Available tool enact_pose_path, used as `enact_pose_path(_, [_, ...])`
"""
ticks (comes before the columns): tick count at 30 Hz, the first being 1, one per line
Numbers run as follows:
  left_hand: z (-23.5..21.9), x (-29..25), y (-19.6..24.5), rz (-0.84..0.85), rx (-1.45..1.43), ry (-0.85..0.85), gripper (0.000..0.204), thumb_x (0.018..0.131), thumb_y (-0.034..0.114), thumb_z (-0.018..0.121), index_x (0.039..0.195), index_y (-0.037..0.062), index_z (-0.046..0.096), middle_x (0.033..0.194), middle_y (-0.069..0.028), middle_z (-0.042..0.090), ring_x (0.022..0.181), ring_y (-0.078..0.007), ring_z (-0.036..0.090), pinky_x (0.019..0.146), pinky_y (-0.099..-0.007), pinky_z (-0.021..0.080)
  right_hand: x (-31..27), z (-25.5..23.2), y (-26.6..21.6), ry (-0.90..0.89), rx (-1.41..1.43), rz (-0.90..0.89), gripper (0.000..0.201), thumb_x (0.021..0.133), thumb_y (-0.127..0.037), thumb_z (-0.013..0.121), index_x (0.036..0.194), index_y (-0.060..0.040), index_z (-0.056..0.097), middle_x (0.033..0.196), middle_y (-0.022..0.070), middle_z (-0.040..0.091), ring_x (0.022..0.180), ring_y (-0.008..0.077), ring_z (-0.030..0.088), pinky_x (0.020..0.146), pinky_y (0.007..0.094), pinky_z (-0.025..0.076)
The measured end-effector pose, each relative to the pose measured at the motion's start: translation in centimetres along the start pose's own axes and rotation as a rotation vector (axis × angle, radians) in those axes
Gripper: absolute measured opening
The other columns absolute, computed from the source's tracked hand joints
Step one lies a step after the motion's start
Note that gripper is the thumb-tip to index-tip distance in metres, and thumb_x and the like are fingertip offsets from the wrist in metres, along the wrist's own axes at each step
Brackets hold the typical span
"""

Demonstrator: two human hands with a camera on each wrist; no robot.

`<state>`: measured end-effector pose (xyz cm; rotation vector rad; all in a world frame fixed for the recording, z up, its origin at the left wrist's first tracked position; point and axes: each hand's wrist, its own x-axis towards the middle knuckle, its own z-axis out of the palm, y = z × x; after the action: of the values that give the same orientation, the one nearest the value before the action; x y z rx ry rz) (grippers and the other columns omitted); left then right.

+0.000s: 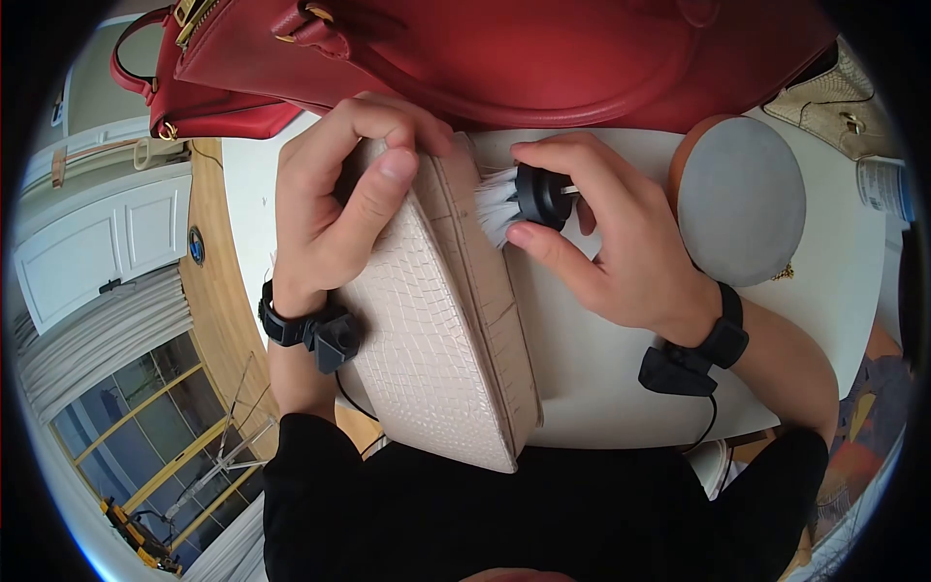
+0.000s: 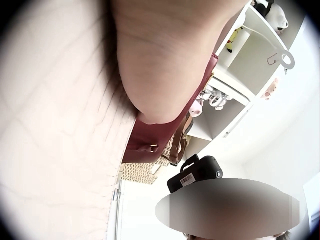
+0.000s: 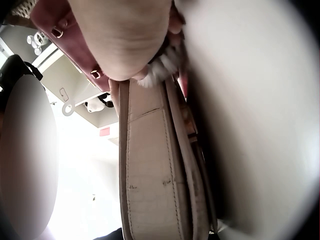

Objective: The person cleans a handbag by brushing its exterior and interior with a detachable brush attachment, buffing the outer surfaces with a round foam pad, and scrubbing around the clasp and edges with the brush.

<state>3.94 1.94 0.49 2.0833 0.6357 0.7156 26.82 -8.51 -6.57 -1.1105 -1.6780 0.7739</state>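
A cream, crocodile-patterned bag (image 1: pixel 427 330) stands tilted on the white table in the head view. My left hand (image 1: pixel 339 194) grips its upper end, thumb on the patterned face and fingers over the edge. My right hand (image 1: pixel 621 233) pinches a round black brush (image 1: pixel 543 197) between thumb and fingers, its pale bristles against or very near the bag's narrow side. In the right wrist view, that stitched side (image 3: pixel 150 170) shows dark marks, and the bristles (image 3: pixel 162 67) lie at its far end. The left wrist view shows the left hand (image 2: pixel 160 60) against the patterned face (image 2: pixel 55 120).
A large red handbag (image 1: pixel 465 58) spans the back of the table (image 1: pixel 601 388), with a smaller red bag (image 1: pixel 223 107) at its left. Right of my right hand is a grey round object (image 1: pixel 742 202). A snakeskin-patterned bag (image 1: pixel 824 107) and a jar (image 1: pixel 881 186) are at the far right.
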Motion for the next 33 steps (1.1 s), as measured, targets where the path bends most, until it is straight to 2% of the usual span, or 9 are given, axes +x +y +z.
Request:
enact_pose_path(2, [-0.1,-0.2,-0.3,0.025,-0.016,0.026,0.014,0.102,0.013,0.060,0.096,0.0006,0.060,0.100,-0.0134,0.074,0.090,-0.0187,0.069,0.082,-0.0301,0.052,0.3,-0.1,-0.1,0.035,0.008,-0.077,0.053,0.087,-0.021,0.082,0.131,-0.0023,0.060,0.116,0.0138,0.069,0.086,0.0186,0.068,0.065,0.0293,0.053])
enact_pose_path(4, [-0.4,-0.1,-0.2,0.005,0.010,-0.004,0.013,0.102,0.012,0.060,0.097,0.0004,0.060,0.100,-0.0139,0.074,0.091,-0.0192,0.069,0.083,-0.0306,0.052,0.4,0.0,0.0,0.084,0.184,-0.364,0.052,0.086,-0.023,0.081,0.128,-0.0006,0.061,0.114,0.0170,0.069,0.088,0.0230,0.070,0.069,0.0325,0.056])
enact_pose_path(8, [-0.5,-0.3,0.1,-0.019,-0.039,0.002,0.011,0.101,0.010,0.058,0.097,-0.0008,0.059,0.100,-0.0159,0.072,0.095,-0.0218,0.068,0.090,-0.0351,0.053,-0.5,-0.6,-1.5,-0.170,0.177,-0.357,0.052,0.083,-0.021,0.083,0.126,0.0000,0.063,0.112,0.0206,0.068,0.089,0.0306,0.071,0.071,0.0377,0.059])
enact_pose_path(15, [-0.9,-0.8,-0.3,0.080,-0.149,0.065,0.012,0.101,0.009,0.056,0.095,-0.0021,0.058,0.097,-0.0183,0.070,0.096,-0.0271,0.067,0.093,-0.0437,0.054,0.0,-0.1,-0.7,-0.047,0.025,-0.170,0.052,0.084,-0.014,0.082,0.129,0.0010,0.062,0.115,0.0204,0.067,0.090,0.0310,0.071,0.074,0.0364,0.060])
enact_pose_path(17, [-1.0,-0.8,-0.3,0.081,-0.141,0.058,0.013,0.101,0.010,0.056,0.095,-0.0020,0.057,0.096,-0.0182,0.070,0.095,-0.0274,0.067,0.093,-0.0440,0.054,0.0,-0.5,-1.1,0.032,0.075,-0.330,0.050,0.086,-0.015,0.080,0.129,0.0012,0.062,0.117,0.0211,0.066,0.091,0.0302,0.072,0.074,0.0359,0.061])
enact_pose_path(20, [-0.8,-0.7,-0.2,0.071,-0.121,0.061,0.014,0.101,0.011,0.057,0.095,-0.0017,0.057,0.095,-0.0180,0.070,0.095,-0.0274,0.067,0.092,-0.0445,0.054,-0.6,-0.3,-1.7,-0.086,0.200,-0.439,0.054,0.087,-0.026,0.082,0.129,0.0005,0.063,0.119,0.0219,0.066,0.091,0.0303,0.072,0.073,0.0376,0.061])
enact_pose_path(24, [-0.8,-0.8,-0.2,0.077,-0.170,0.093,0.014,0.101,0.011,0.057,0.094,-0.0012,0.058,0.094,-0.0173,0.070,0.094,-0.0277,0.067,0.092,-0.0446,0.054,0.0,-0.1,-1.1,-0.131,0.094,-0.382,0.053,0.086,-0.024,0.083,0.130,-0.0003,0.063,0.119,0.0204,0.065,0.092,0.0315,0.071,0.076,0.0377,0.061])
enact_pose_path(26, [-0.9,-0.9,-0.4,0.096,-0.181,0.100,0.015,0.101,0.012,0.057,0.093,-0.0010,0.058,0.093,-0.0166,0.069,0.093,-0.0279,0.067,0.091,-0.0450,0.055,0.0,0.5,-0.4,-0.043,-0.016,-0.134,0.049,0.084,-0.020,0.080,0.129,-0.0070,0.063,0.118,0.0107,0.063,0.090,0.0285,0.068,0.076,0.0381,0.059])
enact_pose_path(33, [-1.2,-0.8,-0.3,0.101,-0.197,0.080,0.015,0.100,0.012,0.056,0.093,-0.0008,0.059,0.090,-0.0154,0.068,0.092,-0.0282,0.067,0.091,-0.0449,0.054,0.0,0.5,-0.6,0.036,-0.162,-0.138,0.043,0.090,-0.019,0.075,0.129,-0.0058,0.062,0.115,0.0120,0.062,0.092,0.0306,0.066,0.076,0.0394,0.058])
